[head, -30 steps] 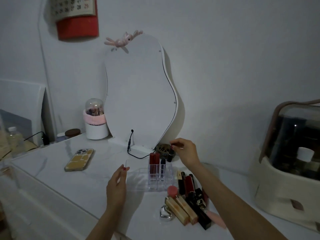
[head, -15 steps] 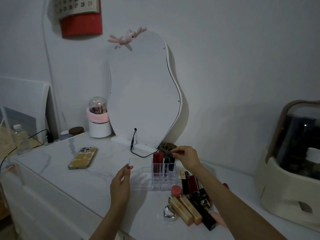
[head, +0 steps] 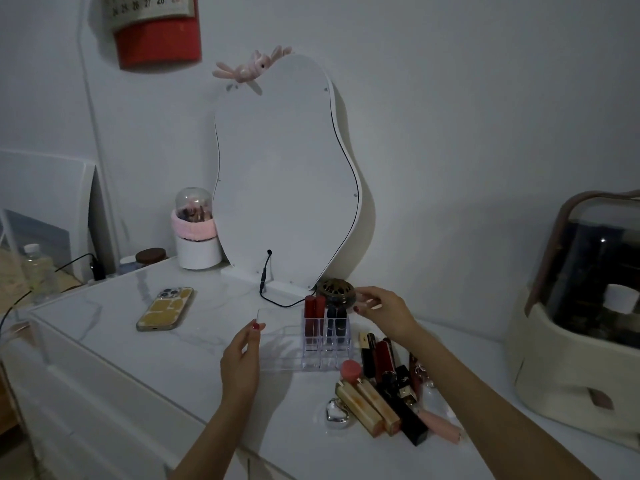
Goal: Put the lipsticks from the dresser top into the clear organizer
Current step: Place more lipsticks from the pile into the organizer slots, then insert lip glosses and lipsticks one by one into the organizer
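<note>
Nearest the camera, on the white dresser top [head: 194,355], a loose pile of lipsticks [head: 384,393] lies on its side, tubes touching and crossing one another beside a small silver heart [head: 337,415]. Just beyond them stands the clear organizer [head: 322,344], with four lipsticks upright in its back cells and the front cells unfilled. My left hand [head: 242,362] rests against the organizer's left end, fingers straight, steadying it. My right hand [head: 384,311] hovers past the back row with fingers relaxed and nothing in them, close to a dark round jar [head: 336,295] at the foot of the mirror [head: 284,174]. Drawing that hand back carelessly could likely clip the standing tubes or the jar, and the light organizer might slide or tip.
</note>
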